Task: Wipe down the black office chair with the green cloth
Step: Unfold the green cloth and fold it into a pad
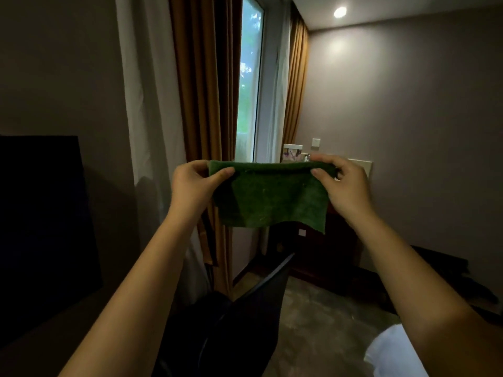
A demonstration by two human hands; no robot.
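Observation:
A green cloth (272, 198) hangs spread out in the air at chest height. My left hand (194, 186) pinches its upper left corner between thumb and fingers. My right hand (344, 183) pinches the upper right corner the same way. Below the cloth, low in the view, stands the black office chair (245, 322), its dark backrest edge slanting up to the right. Neither hand touches the chair.
A dark monitor or panel (40, 213) stands at the left on a desk (54, 336). Brown curtains (204, 104) frame a tall window (249, 91) straight ahead. A dark wooden table (340, 254) with small items sits by the far wall. White fabric (392, 352) lies at lower right.

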